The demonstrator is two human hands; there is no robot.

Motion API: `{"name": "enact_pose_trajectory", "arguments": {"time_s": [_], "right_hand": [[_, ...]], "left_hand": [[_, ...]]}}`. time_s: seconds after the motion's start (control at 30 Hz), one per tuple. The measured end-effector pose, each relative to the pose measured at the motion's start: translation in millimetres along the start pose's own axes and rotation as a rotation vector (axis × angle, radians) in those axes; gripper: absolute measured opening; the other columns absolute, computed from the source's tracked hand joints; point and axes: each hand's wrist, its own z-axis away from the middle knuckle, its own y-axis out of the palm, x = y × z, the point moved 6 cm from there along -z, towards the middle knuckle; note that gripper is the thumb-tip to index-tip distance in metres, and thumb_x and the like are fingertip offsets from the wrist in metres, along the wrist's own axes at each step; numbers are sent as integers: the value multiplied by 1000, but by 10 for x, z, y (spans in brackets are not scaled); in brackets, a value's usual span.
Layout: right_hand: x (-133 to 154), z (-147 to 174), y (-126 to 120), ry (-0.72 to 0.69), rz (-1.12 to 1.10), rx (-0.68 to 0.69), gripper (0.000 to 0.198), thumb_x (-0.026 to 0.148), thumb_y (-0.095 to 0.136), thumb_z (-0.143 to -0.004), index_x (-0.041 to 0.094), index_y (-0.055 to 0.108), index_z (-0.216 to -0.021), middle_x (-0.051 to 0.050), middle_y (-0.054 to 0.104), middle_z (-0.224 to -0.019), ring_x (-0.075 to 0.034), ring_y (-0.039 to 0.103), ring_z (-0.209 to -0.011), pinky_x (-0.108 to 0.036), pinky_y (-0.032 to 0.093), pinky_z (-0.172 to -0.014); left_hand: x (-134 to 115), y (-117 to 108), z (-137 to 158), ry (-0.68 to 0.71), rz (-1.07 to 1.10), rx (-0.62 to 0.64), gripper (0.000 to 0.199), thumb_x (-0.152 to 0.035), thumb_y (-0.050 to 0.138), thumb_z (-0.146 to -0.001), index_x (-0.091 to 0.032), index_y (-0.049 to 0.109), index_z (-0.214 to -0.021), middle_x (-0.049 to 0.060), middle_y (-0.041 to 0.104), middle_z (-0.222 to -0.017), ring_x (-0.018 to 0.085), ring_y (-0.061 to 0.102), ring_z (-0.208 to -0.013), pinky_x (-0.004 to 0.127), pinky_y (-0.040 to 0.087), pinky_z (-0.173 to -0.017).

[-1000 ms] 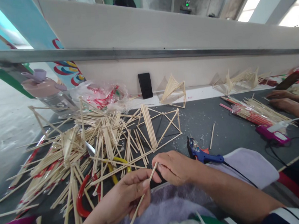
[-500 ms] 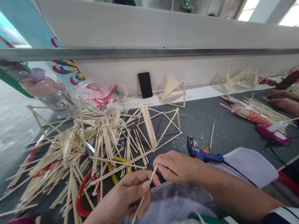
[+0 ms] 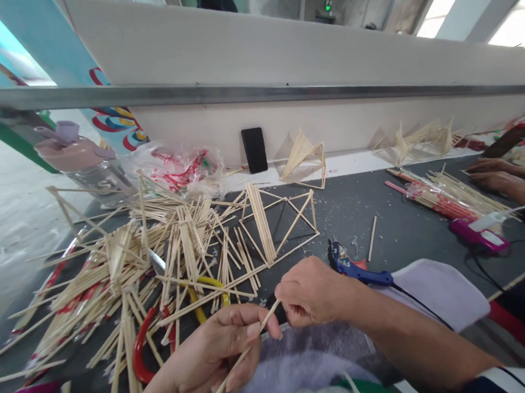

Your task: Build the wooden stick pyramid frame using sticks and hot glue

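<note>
A thin wooden stick (image 3: 242, 356) slants up to the right over my lap. My left hand (image 3: 225, 347) grips it between thumb and fingers. At its upper tip, my right hand (image 3: 310, 291) is closed, fingertips pinched against the stick's end; the fingers partly hide that tip. Just beyond my hands, a frame of glued sticks (image 3: 259, 223) lies on the dark table. To its left spreads a large heap of loose sticks (image 3: 188, 225). A blue glue gun (image 3: 360, 272) rests beside my right forearm.
Red-handled (image 3: 141, 352) and yellow-handled tools (image 3: 198, 304) lie among the sticks. A phone (image 3: 254, 150) leans on the partition near another stick model (image 3: 302, 158). A bottle (image 3: 87, 166) stands at left. At far right are another person's hands (image 3: 505, 175) and a purple power socket (image 3: 478, 235).
The stick has tilted flatter, its upper tip slightly lower and its lower end further left. My right hand has turned and shifted slightly right; my left hand has moved slightly left.
</note>
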Motion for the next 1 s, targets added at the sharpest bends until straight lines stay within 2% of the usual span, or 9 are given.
{"name": "enact_pose_trajectory", "arguments": {"time_s": [0.13, 0.23, 0.33, 0.5, 0.77, 1.0], "right_hand": [[6, -9, 3, 4, -26, -15, 6, 17, 45, -66, 19, 50, -64, 1, 53, -58, -11, 41, -51, -26, 24, -49], [37, -26, -14, -32, -143, 7, 13, 15, 41, -74, 18, 53, -76, 0, 58, -67, -11, 49, -60, -24, 33, -56], [59, -28, -23, -53, -191, 21, 14, 18, 39, -82, 18, 53, -83, -2, 61, -76, -12, 53, -67, -23, 37, -61], [48, -5, 35, -30, -143, 36, 16, 23, 37, -88, 17, 52, -86, -2, 59, -75, -12, 53, -64, -24, 35, -58], [23, 2, 54, -11, -141, 91, 13, 18, 39, -85, 17, 52, -86, -1, 58, -73, -11, 51, -63, -23, 34, -58], [4, -24, 22, 27, -137, 116, 19, 25, 36, -91, 17, 52, -88, -2, 59, -77, -12, 52, -66, -24, 34, -61]], "left_hand": [[11, 16, 1, 27, -3, 13, 25, -31, 51, -85, -10, 62, -93, -2, 45, -38, 5, 30, -28, 16, 21, -33], [6, 25, 5, 46, -1, 12, 24, -31, 50, -86, -11, 61, -93, -1, 47, -39, 4, 30, -28, 16, 20, -33], [5, 25, 9, 36, -15, 6, 23, -29, 48, -87, -11, 61, -94, -1, 49, -40, 4, 30, -29, 16, 21, -34], [-3, 19, 20, 43, -25, 3, 23, -28, 46, -88, -11, 60, -96, -1, 49, -41, 4, 30, -29, 16, 22, -33], [8, 11, 26, 33, -26, -20, 22, -25, 45, -88, -12, 60, -95, -1, 48, -41, 4, 29, -29, 17, 19, -34], [-14, -47, 9, 48, -47, -83, 26, -25, 47, -87, -11, 58, -105, -3, 46, -41, 5, 28, -31, 17, 21, -36]]}}
